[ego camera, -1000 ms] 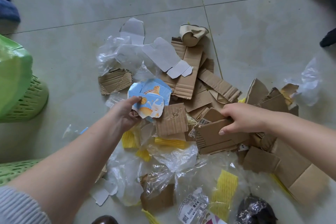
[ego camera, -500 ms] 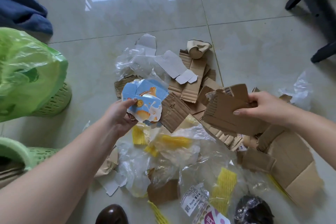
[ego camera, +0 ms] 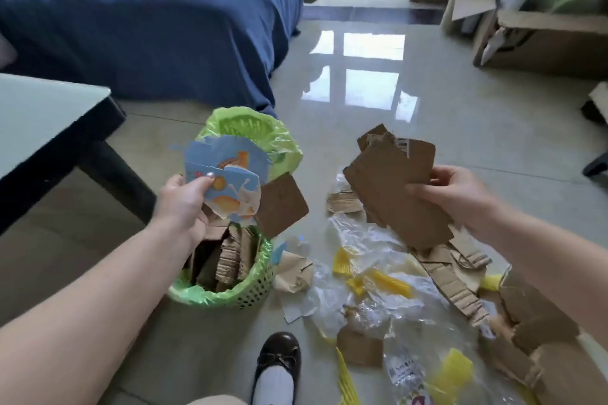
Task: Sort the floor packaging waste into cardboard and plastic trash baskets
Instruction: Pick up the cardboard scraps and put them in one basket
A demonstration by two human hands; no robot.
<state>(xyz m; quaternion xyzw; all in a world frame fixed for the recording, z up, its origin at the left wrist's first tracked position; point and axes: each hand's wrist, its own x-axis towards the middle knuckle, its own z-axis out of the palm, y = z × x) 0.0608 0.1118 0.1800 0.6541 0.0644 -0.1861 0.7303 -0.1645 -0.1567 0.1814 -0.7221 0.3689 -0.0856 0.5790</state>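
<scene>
My left hand [ego camera: 184, 204] grips a blue printed carton piece [ego camera: 227, 181] together with a brown cardboard square [ego camera: 283, 204], held just above the near green basket [ego camera: 230, 296]. That basket has a green liner and holds several cardboard pieces. A second green-lined basket [ego camera: 263, 138] stands right behind it, its inside mostly hidden by the carton. My right hand [ego camera: 457, 197] holds a stack of brown cardboard pieces [ego camera: 394, 187] in the air over the floor pile. Clear plastic wrap [ego camera: 365, 260], yellow plastic strips [ego camera: 391, 283] and torn cardboard [ego camera: 457, 286] lie on the tiles below.
A dark-framed table [ego camera: 49, 115] stands at the left, close to the baskets. A blue-covered bed [ego camera: 148, 20] fills the back left. An open cardboard box [ego camera: 539, 39] sits at the back right. My black shoe [ego camera: 278, 362] rests on the tiles near the pile.
The view has swung up and left towards the baskets. Both hands lifted their pieces off the pile; my left hand carried the blue carton and brown square over the near basket.
</scene>
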